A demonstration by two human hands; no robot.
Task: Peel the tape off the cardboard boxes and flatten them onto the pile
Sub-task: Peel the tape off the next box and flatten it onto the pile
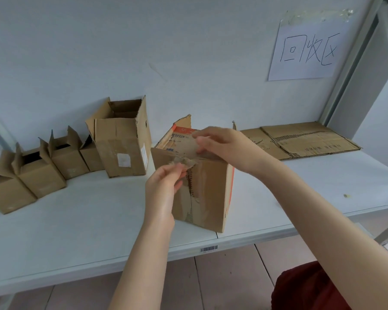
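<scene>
- Your left hand (pixel 164 182) pinches the crumpled tape (pixel 185 163), pulling it off the box (pixel 206 193) standing on the shelf (pixel 76 220).
- Your right hand (pixel 220 144) grips the top flap (pixel 182 144), probably bracing against that pull.

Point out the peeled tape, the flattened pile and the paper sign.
peeled tape (pixel 185 162), head view, crumpled wad
flattened pile (pixel 305 139), head view, top sheet
paper sign (pixel 307 49), head view, written middle
</scene>
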